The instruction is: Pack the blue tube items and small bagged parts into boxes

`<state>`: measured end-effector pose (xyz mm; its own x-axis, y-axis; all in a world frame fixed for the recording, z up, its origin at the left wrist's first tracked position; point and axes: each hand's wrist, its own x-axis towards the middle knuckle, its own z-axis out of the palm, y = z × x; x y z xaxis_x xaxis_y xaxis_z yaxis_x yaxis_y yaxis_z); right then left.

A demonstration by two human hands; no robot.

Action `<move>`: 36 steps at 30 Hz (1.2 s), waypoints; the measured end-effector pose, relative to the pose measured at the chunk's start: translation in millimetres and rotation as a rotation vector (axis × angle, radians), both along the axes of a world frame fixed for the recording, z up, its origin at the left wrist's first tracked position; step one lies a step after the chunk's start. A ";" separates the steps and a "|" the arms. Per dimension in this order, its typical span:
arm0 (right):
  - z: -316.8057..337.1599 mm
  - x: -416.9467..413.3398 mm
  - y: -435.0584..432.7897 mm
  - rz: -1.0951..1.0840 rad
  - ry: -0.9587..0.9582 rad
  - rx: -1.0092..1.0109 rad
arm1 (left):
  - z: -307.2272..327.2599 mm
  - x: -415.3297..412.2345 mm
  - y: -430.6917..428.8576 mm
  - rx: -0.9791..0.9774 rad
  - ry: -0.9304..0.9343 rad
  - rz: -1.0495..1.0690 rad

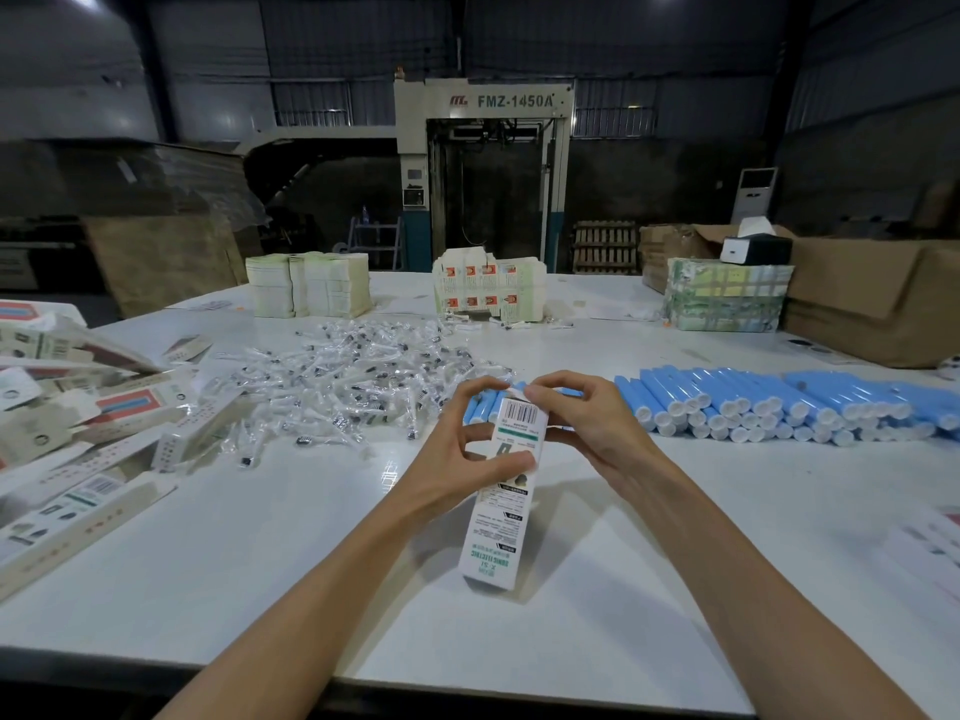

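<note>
I hold a long white printed box (498, 517) above the middle of the white table (291, 543), its far end up between both hands. My left hand (462, 454) grips the box's side with curled fingers and thumb. My right hand (582, 418) pinches the flap at the box's top end. Blue tubes with white caps (779, 402) lie stacked in rows to the right, and a few more show behind my hands. A loose heap of small clear bagged parts (343, 371) spreads over the table to the left of centre.
Filled and flat white boxes (78, 423) pile up at the left edge. Stacks of flat box blanks (309, 291) (488, 291) stand at the back, a wrapped bundle (727, 293) and brown cartons (872, 298) at the back right. Printed sheets (935, 543) lie at the right edge.
</note>
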<state>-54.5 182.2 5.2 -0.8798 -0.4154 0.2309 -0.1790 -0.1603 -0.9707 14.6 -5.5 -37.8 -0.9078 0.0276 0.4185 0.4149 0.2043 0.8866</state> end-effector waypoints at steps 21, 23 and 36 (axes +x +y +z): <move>-7.3 -5.9 5.9 0.223 0.047 -0.047 | -5.4 -9.0 -6.0 0.067 0.033 0.014; -11.4 0.6 -5.0 0.103 0.169 -0.020 | -6.3 -11.5 -7.0 0.099 0.055 0.048; -21.5 4.3 -11.1 -0.034 0.280 -0.022 | -11.9 -15.1 -9.8 0.151 0.054 -0.008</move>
